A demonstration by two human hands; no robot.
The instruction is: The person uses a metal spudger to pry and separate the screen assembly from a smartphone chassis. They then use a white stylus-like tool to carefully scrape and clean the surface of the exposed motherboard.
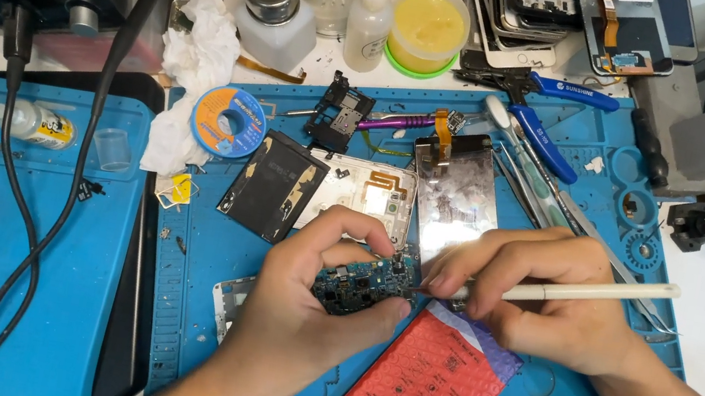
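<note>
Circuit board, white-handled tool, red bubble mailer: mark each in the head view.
circuit board (362, 282), head view, on its exposed top face
white-handled tool (592, 292), head view, mid-handle
red bubble mailer (419, 394), head view, centre of its flat face

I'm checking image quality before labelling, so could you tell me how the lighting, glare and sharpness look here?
Head view: bright, even light with soft shadows; the left hand holding the circuit board and the right hand with the white tool are sharp; glare on the phone screen; upper left corner dark.
</note>
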